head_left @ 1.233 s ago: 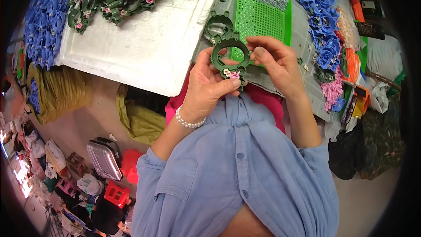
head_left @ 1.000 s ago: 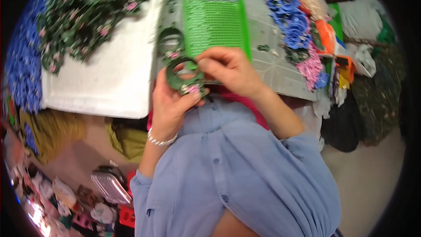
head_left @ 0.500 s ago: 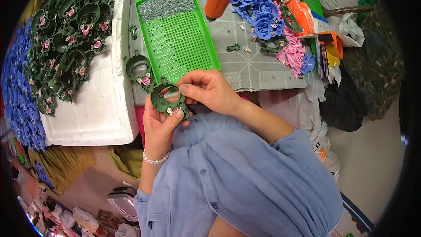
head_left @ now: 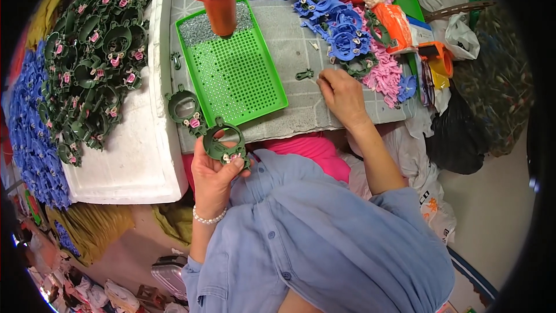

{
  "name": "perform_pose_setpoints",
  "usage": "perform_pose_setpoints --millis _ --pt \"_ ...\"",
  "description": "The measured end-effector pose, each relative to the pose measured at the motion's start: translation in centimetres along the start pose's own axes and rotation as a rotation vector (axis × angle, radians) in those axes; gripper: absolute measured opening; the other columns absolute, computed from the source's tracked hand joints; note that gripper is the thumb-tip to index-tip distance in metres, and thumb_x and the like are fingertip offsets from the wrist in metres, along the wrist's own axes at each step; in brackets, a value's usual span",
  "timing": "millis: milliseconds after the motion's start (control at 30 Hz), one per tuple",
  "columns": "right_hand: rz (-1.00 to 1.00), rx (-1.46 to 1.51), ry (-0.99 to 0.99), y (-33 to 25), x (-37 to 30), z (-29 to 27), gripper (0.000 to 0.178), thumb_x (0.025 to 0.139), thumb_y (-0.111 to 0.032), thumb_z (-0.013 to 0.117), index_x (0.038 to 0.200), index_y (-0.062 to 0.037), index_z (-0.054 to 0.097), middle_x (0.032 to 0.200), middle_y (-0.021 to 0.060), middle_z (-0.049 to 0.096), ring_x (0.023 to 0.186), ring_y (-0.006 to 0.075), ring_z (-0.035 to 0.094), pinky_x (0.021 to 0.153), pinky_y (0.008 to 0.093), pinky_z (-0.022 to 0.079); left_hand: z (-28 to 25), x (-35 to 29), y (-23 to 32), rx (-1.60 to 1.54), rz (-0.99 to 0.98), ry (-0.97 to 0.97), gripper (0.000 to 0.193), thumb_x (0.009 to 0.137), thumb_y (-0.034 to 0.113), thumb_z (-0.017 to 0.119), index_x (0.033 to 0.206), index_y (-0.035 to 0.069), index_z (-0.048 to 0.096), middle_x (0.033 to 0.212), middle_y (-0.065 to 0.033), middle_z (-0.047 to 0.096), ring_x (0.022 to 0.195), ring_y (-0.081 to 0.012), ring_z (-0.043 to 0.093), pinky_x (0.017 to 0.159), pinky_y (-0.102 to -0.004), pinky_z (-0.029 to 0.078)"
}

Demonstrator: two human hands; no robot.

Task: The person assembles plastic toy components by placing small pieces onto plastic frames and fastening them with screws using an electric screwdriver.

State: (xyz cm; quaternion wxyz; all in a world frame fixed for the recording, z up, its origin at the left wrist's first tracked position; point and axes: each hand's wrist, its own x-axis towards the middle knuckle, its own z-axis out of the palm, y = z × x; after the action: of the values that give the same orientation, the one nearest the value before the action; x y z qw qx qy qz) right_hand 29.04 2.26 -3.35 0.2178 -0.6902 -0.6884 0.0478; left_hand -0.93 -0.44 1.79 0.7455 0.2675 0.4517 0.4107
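Observation:
My left hand (head_left: 213,175) grips a dark green plastic ring part (head_left: 225,141), its thumb on the pink and cream pieces at the lower rim. Over the grey table, my right hand (head_left: 346,97) has thumb and forefinger pinched together near the tabletop. What they hold, if anything, is too small to make out. Just left of those fingertips lies a small dark green clip-like piece (head_left: 304,74). A similar green ring part (head_left: 184,106) with a pink piece rests between the foam board and the green perforated tray (head_left: 277,75).
Small silvery metal pieces (head_left: 200,29) fill the tray's far end, with an orange tool (head_left: 215,3) hanging above. Finished-looking green rings (head_left: 95,61) crowd the white foam board (head_left: 124,150) at left. Blue parts (head_left: 347,40) and pink pieces (head_left: 382,75) are heaped at right.
My right hand has left the ring part and moved right to the tabletop. The left hand still holds the ring. The orange tool appears farther left, over the tray.

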Motion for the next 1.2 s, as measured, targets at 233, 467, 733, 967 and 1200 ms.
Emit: perform_pose_setpoints --millis 233,467,733,967,1200 --pt "0.097 -0.008 -0.078 -0.8 -0.2 -2.6 0.012 0.078 -0.011 0.062 0.088 -0.0054 0.060 0.069 0.0121 0.059 0.062 0.0304 0.058 0.055 0.0384 0.045 -0.9 -0.1 0.2 -0.026 0.031 0.012 0.053 0.077 -0.008 0.061 0.124 0.002 0.038 0.099 -0.0082 0.059 0.072 -0.0208 0.064 0.056 -0.0264 0.055" --pt "-0.141 -0.040 0.145 -2.4 3.5 -1.4 0.017 0.078 -0.005 0.061 0.096 -0.0023 0.061 0.078 0.0139 0.059 0.066 0.0306 0.058 0.057 0.0391 0.046 -1.0 -0.1 0.6 -0.046 0.035 0.038 0.053 0.076 -0.006 0.060 0.124 0.002 0.038 0.100 -0.0095 0.059 0.073 -0.0203 0.064 0.057 -0.0272 0.055" --pt "-0.090 -0.411 -0.198 -1.7 7.7 1.4 0.007 0.076 0.000 0.053 0.081 0.0032 0.056 0.083 0.0217 0.057 0.071 0.0358 0.064 0.060 0.0402 0.055 -1.1 -0.4 0.8 -0.083 0.045 0.045 0.054 0.076 -0.009 0.059 0.124 0.004 0.039 0.102 -0.0086 0.059 0.073 -0.0194 0.064 0.055 -0.0255 0.054" --pt "0.343 0.850 -0.250 -2.2 5.4 -1.2 0.026 0.078 -0.003 0.063 0.103 0.0007 0.060 0.086 0.0055 0.061 0.065 0.0114 0.057 0.059 0.0214 0.046 -1.7 -0.4 0.4 -0.055 0.056 0.074 0.054 0.075 -0.004 0.060 0.124 0.002 0.040 0.098 -0.0111 0.061 0.071 -0.0172 0.064 0.057 -0.0245 0.056" --pt "0.434 1.110 -0.273 -2.7 3.5 -2.4 0.022 0.081 -0.005 0.064 0.103 -0.0005 0.061 0.084 -0.0001 0.059 0.066 0.0048 0.053 0.058 0.0177 0.043 -1.2 0.1 0.4 -0.059 0.013 0.022 0.051 0.077 -0.006 0.060 0.123 0.003 0.040 0.100 -0.0090 0.060 0.072 -0.0198 0.065 0.055 -0.0252 0.054"
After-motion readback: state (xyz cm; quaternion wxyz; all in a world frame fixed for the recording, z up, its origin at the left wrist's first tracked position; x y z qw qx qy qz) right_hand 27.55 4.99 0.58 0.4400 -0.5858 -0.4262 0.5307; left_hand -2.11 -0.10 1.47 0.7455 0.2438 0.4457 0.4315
